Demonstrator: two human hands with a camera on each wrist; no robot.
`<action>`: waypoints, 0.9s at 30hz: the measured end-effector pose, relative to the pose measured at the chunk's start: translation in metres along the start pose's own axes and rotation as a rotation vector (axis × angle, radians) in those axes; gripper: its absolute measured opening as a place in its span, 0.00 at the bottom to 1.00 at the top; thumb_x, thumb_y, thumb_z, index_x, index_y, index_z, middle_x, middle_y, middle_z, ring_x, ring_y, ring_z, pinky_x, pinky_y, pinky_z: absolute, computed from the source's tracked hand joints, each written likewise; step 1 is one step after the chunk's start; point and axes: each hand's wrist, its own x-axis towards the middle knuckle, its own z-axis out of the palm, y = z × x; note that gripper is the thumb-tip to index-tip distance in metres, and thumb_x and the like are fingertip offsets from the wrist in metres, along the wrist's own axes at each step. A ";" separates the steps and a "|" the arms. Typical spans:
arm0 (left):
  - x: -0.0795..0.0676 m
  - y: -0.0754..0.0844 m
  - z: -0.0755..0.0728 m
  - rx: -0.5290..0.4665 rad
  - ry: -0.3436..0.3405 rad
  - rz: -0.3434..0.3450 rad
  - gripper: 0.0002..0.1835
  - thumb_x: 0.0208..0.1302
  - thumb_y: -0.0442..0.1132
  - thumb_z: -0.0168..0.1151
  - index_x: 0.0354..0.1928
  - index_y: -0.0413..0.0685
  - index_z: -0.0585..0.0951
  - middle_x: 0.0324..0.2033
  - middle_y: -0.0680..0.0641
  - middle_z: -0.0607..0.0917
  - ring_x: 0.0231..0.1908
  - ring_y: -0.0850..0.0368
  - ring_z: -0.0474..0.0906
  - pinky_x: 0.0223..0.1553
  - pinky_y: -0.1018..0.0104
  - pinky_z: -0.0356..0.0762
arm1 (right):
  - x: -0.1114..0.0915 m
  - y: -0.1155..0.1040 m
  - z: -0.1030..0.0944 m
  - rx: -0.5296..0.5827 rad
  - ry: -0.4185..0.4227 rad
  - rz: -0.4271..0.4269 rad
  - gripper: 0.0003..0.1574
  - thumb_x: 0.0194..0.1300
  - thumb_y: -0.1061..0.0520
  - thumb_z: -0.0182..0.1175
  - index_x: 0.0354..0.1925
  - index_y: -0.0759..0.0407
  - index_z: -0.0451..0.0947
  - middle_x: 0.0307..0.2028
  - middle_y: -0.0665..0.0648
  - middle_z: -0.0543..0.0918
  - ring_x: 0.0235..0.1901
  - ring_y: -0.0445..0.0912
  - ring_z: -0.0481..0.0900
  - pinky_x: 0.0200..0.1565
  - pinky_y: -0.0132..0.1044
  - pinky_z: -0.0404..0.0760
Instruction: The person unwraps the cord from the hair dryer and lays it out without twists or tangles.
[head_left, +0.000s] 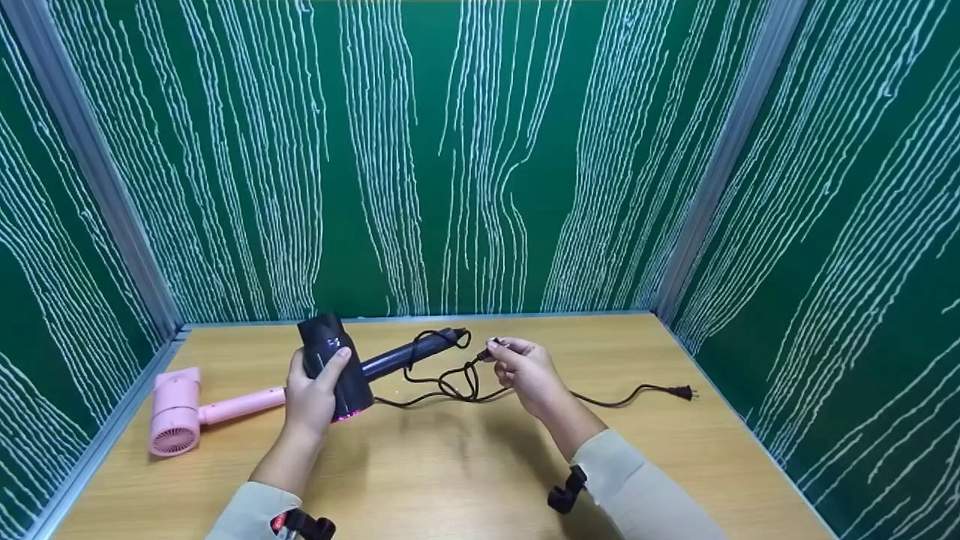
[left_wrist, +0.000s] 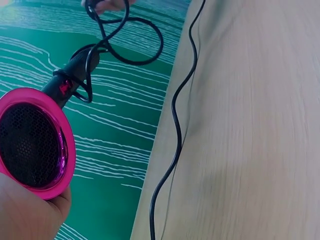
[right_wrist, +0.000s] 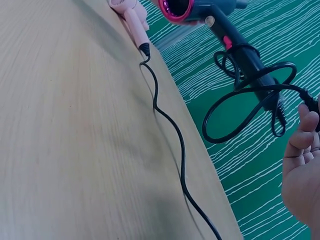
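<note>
A dark hair dryer [head_left: 349, 379] with a pink rear ring [left_wrist: 65, 145] is gripped round its barrel by my left hand [head_left: 311, 394], its handle pointing right. Its black cord [right_wrist: 215, 122] is looped round the handle and hangs in loose coils. My right hand [head_left: 529, 371] pinches the plug end [head_left: 489, 351] of that cord, right of the handle tip. On the table at the left lies a pink hair dryer [head_left: 176, 412], its handle towards the dark one. The pink dryer's cord [right_wrist: 175, 135] runs along the table to a plug [head_left: 682, 391] at the right.
The wooden table [head_left: 450, 480] meets green walls [head_left: 375, 150] with white wavy lines at the back and sides. Metal posts [head_left: 712, 142] stand at the corners. Black wrist mounts [head_left: 566, 489] sit at both sleeves.
</note>
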 end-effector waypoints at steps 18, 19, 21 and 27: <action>-0.003 0.006 -0.004 -0.079 -0.149 -0.135 0.43 0.73 0.67 0.59 0.82 0.67 0.53 0.73 0.43 0.68 0.68 0.44 0.71 0.64 0.53 0.81 | 0.011 0.020 -0.007 -0.024 0.011 0.074 0.09 0.72 0.58 0.67 0.44 0.64 0.84 0.32 0.52 0.90 0.22 0.37 0.72 0.24 0.26 0.68; -0.003 0.006 -0.005 -0.086 -0.165 -0.147 0.43 0.73 0.67 0.59 0.82 0.69 0.53 0.74 0.43 0.68 0.68 0.44 0.71 0.64 0.54 0.81 | 0.012 0.021 -0.008 -0.026 0.015 0.074 0.08 0.72 0.59 0.67 0.43 0.63 0.84 0.31 0.52 0.90 0.22 0.37 0.72 0.24 0.26 0.68; -0.004 0.006 -0.007 -0.098 -0.202 -0.171 0.43 0.74 0.67 0.58 0.83 0.72 0.50 0.74 0.43 0.67 0.68 0.43 0.70 0.63 0.54 0.82 | 0.012 0.022 -0.009 -0.025 0.025 0.074 0.06 0.72 0.60 0.66 0.43 0.63 0.84 0.31 0.52 0.90 0.21 0.37 0.71 0.24 0.26 0.67; -0.007 0.004 -0.008 -0.136 -0.288 -0.188 0.39 0.77 0.59 0.57 0.83 0.71 0.53 0.70 0.39 0.70 0.63 0.42 0.75 0.57 0.54 0.85 | 0.015 0.023 -0.012 -0.031 0.083 0.091 0.02 0.72 0.61 0.65 0.39 0.59 0.83 0.26 0.50 0.84 0.20 0.37 0.69 0.23 0.27 0.67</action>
